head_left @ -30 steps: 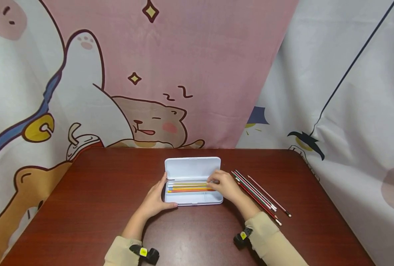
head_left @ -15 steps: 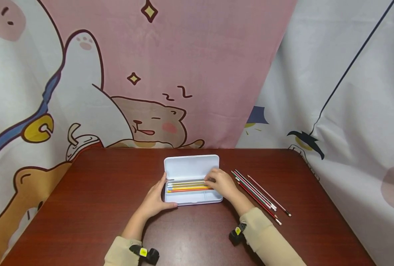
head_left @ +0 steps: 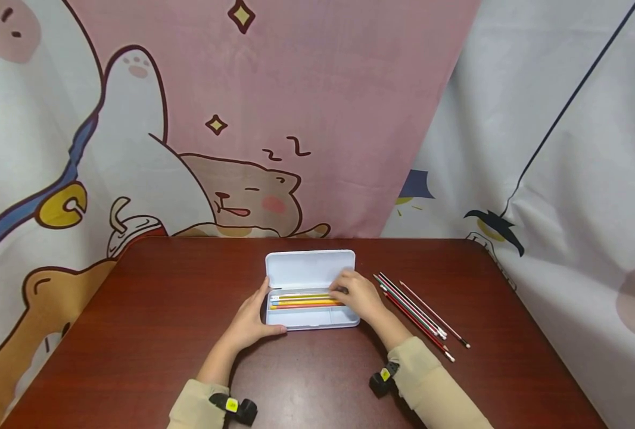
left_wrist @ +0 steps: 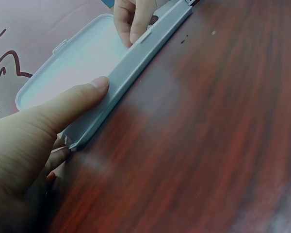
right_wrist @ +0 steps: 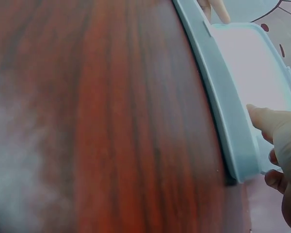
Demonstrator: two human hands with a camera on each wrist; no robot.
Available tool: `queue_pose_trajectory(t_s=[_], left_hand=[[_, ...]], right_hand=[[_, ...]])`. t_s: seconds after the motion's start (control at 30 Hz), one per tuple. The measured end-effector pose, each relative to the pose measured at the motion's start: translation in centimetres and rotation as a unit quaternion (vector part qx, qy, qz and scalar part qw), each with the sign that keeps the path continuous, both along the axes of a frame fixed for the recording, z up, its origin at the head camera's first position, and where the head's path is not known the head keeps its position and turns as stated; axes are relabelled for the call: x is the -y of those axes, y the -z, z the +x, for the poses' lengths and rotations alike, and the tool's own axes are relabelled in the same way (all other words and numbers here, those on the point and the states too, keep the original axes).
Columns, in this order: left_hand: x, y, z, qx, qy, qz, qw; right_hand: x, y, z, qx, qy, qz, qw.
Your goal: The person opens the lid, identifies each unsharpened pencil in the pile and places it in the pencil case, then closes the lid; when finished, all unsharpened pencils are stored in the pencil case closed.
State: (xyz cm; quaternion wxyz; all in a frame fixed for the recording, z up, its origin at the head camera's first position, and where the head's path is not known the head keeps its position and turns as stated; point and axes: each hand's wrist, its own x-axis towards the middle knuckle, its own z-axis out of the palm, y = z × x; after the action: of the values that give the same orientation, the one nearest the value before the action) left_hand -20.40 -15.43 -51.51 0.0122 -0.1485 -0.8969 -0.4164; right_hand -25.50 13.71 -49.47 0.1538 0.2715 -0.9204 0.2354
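An open white pencil case lies on the table, its lid raised at the back. Several pencils, yellow, orange and other colours, lie side by side in its rear compartment. My left hand grips the case's left end, thumb along the front rim and fingers round the side. My right hand reaches into the right end, thumb and fingers curled together at the pencils' right ends, pinching a pencil there; its fingertips hide these ends. In the left wrist view, the case's front wall hides the pencils.
Several loose pencils, red, white, green and black, lie slanted on the table right of the case, near my right forearm. The brown wooden table runs back to a printed cloth hung behind it.
My right hand has shifted slightly left and back inside the case, and the pencils under it have moved a little. The left hand stays on the case.
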Motion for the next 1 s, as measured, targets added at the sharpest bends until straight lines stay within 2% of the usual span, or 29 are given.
queue_pose_trajectory(t_s=[0.17, 0.43, 0.6, 1.0], left_hand=[[0.0, 0.0, 0.0, 0.000, 0.000, -0.001, 1.0000], [0.0, 0.0, 0.0, -0.001, -0.003, -0.005, 1.0000], [0.0, 0.0, 0.1, -0.001, -0.003, -0.004, 1.0000], [0.1, 0.2, 0.0, -0.002, -0.003, -0.002, 1.0000]], right_hand=[[-0.5, -0.5, 0.8, -0.014, 0.005, -0.019, 1.000], [-2.1, -1.0, 2.6, -0.032, 0.011, -0.081, 0.996], [-3.3, -1.1, 3.9, -0.028, 0.021, -0.110, 0.993], [-7.2, -0.7, 6.2, -0.053, 0.041, -0.154, 0.986]])
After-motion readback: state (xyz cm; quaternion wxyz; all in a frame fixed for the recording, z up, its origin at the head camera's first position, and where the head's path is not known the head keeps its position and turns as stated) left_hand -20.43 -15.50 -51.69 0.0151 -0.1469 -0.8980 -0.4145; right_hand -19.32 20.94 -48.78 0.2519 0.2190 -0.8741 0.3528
